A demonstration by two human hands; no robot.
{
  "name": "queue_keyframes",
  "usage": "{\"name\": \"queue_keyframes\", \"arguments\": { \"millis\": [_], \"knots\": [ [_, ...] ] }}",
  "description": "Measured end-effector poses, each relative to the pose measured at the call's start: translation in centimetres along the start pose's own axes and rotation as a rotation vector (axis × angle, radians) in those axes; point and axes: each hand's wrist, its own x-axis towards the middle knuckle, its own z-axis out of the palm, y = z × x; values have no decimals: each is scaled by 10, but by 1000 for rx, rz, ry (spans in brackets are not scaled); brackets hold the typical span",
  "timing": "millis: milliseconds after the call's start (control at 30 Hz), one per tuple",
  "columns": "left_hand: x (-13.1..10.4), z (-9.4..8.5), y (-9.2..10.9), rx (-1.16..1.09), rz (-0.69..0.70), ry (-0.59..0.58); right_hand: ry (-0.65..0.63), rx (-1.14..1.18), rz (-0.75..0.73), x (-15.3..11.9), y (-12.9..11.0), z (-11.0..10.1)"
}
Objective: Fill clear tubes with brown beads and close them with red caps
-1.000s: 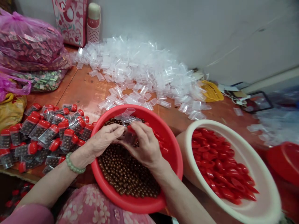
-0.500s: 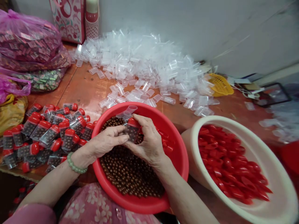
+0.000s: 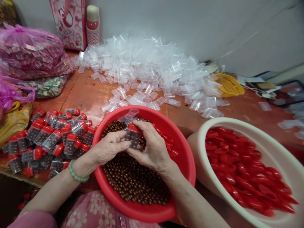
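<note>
Between my two hands, above the red basin (image 3: 182, 177), is a small clear bottle (image 3: 133, 136) with a red cap, filled with dark balls. My right hand (image 3: 153, 147) grips it, index finger over the cap and thumb at its lower end. The fingers of my left hand (image 3: 112, 145) are closed on its left side. Below my hands lie many brown balls (image 3: 135, 180) in the basin. Clear empty containers (image 3: 129, 115) rest at the basin's far side, and red caps (image 3: 174, 148) lie along its right side.
Left of the basin lies a heap of filled red-capped bottles (image 3: 52, 133). Clear empty containers (image 3: 147, 69) are piled along the wall. A cream tub (image 3: 201, 152) of red caps (image 3: 242, 167) stands at right. Purple bags (image 3: 33, 50), a yellow basket (image 3: 229, 85) and a flask (image 3: 92, 25) sit behind.
The view has shifted slightly, so most things appear a little lower. My hands stay over the basin, both still on the bottle, with hardly any change in grip.
</note>
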Motion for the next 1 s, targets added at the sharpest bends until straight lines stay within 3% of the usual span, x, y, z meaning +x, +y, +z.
{"name": "queue_keyframes", "arguments": {
  "millis": [333,433,500,567,633,733,800,900,1000],
  "knots": [
    [-4,24,-13,90,69,93,86,-225,-158,-17,-2,-12],
    [-13,26,-14,220,69,166,69,-201,-197,-18,-7,-8],
    [-27,25,-7,411,82,243,-14,-122,-187,-17,-13,-4],
    [-48,22,5,667,106,357,-92,-44,-168,-16,-16,-3],
    [-72,13,19,947,137,549,-120,-20,-116,-16,-14,-6],
    [-103,-15,37,1443,150,947,-149,-77,12,-19,2,-17],
    [-116,-38,43,1688,113,1097,-237,-113,114,-23,13,-26],
    [-123,-61,42,1864,69,1061,-336,-119,219,-28,19,-36],
    [-115,-56,37,1876,231,905,-436,-102,248,-30,14,-39]
  ]
}}
